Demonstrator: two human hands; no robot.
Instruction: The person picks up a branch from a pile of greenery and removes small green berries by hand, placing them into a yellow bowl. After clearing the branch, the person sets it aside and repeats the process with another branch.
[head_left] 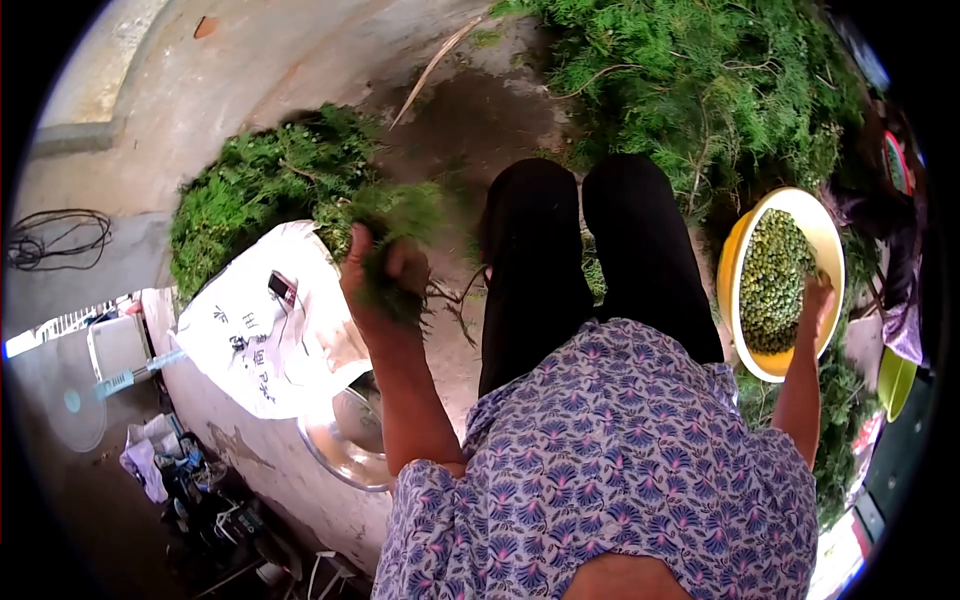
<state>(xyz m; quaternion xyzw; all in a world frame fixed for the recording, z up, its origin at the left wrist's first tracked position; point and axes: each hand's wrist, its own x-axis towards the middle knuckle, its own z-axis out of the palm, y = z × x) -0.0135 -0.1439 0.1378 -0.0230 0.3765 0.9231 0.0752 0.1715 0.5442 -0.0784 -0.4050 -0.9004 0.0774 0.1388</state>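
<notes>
A green leafy sprig (pixel 395 215) is held in my left hand (pixel 385 275), its fingers curled round it, beside a white sack with dark writing. Over on the right, my right hand (pixel 818 300) reaches inside the rim of a yellow basin (pixel 733 290). Small round green berries (pixel 775 280) fill much of that basin. The fingers of my right hand look bent together at the edge of the berries; whatever they hold, if anything, is too small to make out.
Green branches are heaped at the upper right (pixel 700 90) and left (pixel 240 190). A small dark device (pixel 283 288) lies on the white sack (pixel 240 345). Below it sits a metal bowl (pixel 335 455). A fan (pixel 75 400) and coiled cable (pixel 60 240) are farther left.
</notes>
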